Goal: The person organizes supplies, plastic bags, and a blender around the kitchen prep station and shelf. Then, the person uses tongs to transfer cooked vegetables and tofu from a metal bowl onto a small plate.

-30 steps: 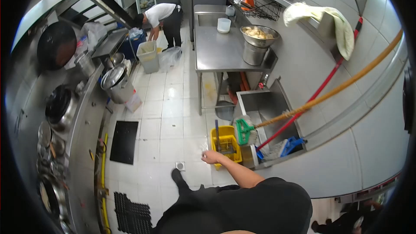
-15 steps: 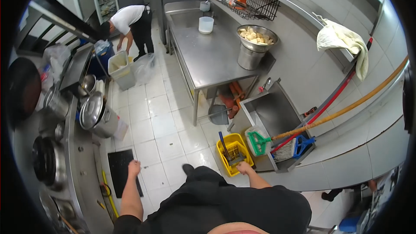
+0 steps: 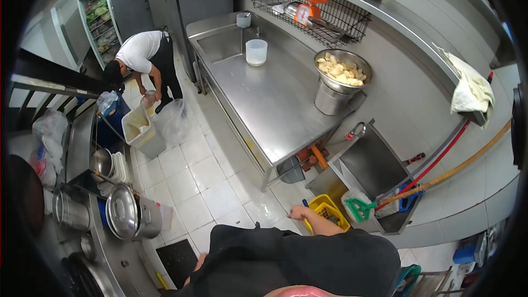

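Observation:
My right hand (image 3: 298,213) is in front of me at the lower middle, with its fingers curled in and nothing visible in them. Beside it, on the floor, stands a yellow mop bucket (image 3: 336,215) with a blue handle (image 3: 306,204); the hand overlaps the bucket in view, and I cannot tell if they touch. Low on the left, my left hand (image 3: 201,261) shows only in part beside my black apron, its fingers mostly hidden. Below that hand lies a black floor mat (image 3: 177,261).
A steel table (image 3: 242,99) holds a white container (image 3: 256,52) and a bowl of pale peeled pieces (image 3: 342,70) on a metal pot. Mop handles lean over a floor sink (image 3: 374,162). At left, a person (image 3: 144,58) bends over a bin (image 3: 144,135); a large lidded pot (image 3: 132,214) stands nearer.
My viewpoint has moved forward, so the table and person look closer. My left hand has dropped back beside the apron. My right hand has shifted to the bucket's left side.

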### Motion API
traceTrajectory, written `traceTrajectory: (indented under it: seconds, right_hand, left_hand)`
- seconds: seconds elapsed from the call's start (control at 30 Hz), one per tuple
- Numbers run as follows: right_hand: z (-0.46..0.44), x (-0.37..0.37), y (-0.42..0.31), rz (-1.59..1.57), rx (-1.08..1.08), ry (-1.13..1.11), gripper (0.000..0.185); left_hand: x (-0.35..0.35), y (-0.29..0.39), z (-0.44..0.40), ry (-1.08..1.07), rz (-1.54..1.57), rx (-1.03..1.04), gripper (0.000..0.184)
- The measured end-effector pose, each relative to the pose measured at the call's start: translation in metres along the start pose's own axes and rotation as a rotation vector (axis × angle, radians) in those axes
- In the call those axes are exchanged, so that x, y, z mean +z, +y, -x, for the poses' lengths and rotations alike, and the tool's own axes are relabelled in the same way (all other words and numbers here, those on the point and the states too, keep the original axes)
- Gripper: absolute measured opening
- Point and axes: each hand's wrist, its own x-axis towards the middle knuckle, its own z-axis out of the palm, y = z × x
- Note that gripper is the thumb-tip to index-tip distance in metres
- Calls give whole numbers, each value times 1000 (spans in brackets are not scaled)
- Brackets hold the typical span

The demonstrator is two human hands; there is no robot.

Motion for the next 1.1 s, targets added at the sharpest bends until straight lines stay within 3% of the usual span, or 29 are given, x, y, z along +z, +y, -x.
traceTrajectory:
  seconds: [0.07,0.1,0.17,0.33,0.4,0.43,0.47,0.53,0.57,0.6,0.7,0.73,0.77,0.8,0.87,1.0,1.1]
  right_hand:
    - [5,-63,-72,-323,-86,9,46]
    - [10,-92,-103,-326,-90,13,46]
    - [17,-144,-164,-387,-369,43,59]
    - [-11,-207,-269,-386,-335,135,47]
    - [-19,-219,-289,-397,-286,149,47]
    - [-25,-224,-299,-233,-365,230,47]
    - [-31,-235,-306,-66,-438,314,47]
    - [-23,-261,-311,-189,-367,345,47]
    - [-18,-261,-309,-294,-312,351,48]
    - [-32,-257,-295,-303,-298,498,42]
    - [-4,-278,-281,-505,-244,696,39]
    - [6,-286,-276,-515,-234,717,39]
    - [15,-298,-269,-577,-189,796,36]
    - [25,-311,-265,-634,-144,876,34]
    - [54,-352,-261,-679,-111,990,32]
    - [88,-460,-238,-621,-155,1400,24]
    - [140,-566,-258,-477,-241,1651,16]
  left_hand:
    - [-7,-18,-2,-80,38,-36,45]
    - [-18,-20,-10,-106,54,-47,45]
    - [-46,-24,-35,-131,73,-51,45]
    - [-159,-40,-159,-174,88,67,46]
    - [-228,-23,-235,-201,123,219,47]
    - [-264,-14,-267,-162,142,91,39]
    - [-356,67,-255,-120,167,-37,33]
    - [-398,48,-370,-28,422,-111,30]
    - [-422,46,-419,47,408,-47,26]
    - [-448,51,-465,127,220,34,26]
    - [-511,112,-559,241,-29,184,22]
    - [-524,150,-567,222,218,167,21]
    - [-529,186,-575,196,469,150,20]
    - [-526,215,-586,191,472,176,20]
    - [-513,266,-608,-38,567,263,19]
    - [-455,363,-596,-344,436,302,25]
    - [-448,435,-560,-629,151,453,38]
